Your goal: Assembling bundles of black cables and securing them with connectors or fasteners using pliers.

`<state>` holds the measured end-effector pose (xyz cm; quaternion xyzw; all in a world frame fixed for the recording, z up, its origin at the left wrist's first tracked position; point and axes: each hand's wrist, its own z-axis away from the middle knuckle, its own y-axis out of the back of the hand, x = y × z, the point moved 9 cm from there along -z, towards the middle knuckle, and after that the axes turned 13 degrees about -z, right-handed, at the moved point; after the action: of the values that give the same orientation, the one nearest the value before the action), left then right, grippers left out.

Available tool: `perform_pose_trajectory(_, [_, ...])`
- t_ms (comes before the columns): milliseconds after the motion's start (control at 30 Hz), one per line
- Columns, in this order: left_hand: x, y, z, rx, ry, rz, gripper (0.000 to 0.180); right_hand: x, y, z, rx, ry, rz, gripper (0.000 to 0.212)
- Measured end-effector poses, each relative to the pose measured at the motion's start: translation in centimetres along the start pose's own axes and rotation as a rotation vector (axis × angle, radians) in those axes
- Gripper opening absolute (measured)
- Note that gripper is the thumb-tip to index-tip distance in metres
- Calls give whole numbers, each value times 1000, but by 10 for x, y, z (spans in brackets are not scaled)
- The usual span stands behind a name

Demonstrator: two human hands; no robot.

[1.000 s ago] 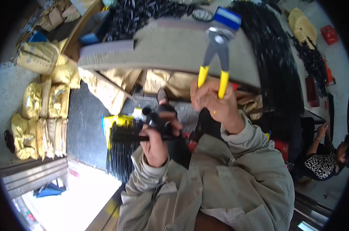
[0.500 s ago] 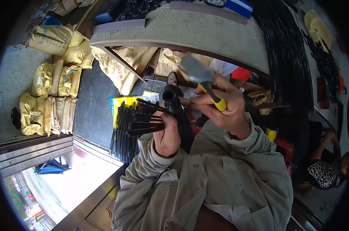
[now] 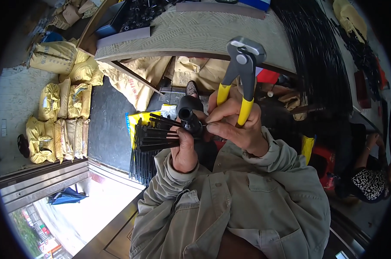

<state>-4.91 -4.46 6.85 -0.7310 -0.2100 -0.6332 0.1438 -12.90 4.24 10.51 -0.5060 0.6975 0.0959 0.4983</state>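
In my left hand [image 3: 185,152] is a hollow black tube-like piece [image 3: 191,122], its open end facing up. Thin black rods [image 3: 157,134] fan out to its left, pressed under my left thumb. My right hand [image 3: 242,131] grips end-cutting pincers [image 3: 243,64] by their yellow handles, with the metal head pointing away from me. The thumb and forefinger of that same hand are pinched together at the tube's right side. Whatever lies between those fingertips is too small to make out. The pincers' jaws are apart from the tube.
Ahead stands a worktable [image 3: 195,32] with black parts [image 3: 145,15] on its far left. A dense bundle of long black rods [image 3: 310,52] hangs over its right side. More black rods [image 3: 141,151] stand left of my hands. Stuffed sacks [image 3: 57,138] line the left wall; another person [image 3: 368,181] sits at right.
The pincers have swung from a blurred leftward tilt to standing more upright above my right hand. My right fingertips remain by the tube. The whole view has shifted slightly.
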Motion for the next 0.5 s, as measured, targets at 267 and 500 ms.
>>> perform_pose_trajectory(267, [-3,-3,3,-92,11,108,57,1,-6,-2,-26,77,22,12])
perform_pose_trajectory(500, [-7,3,4,-11,48,94,62,5,-10,-6,-39,45,7,12])
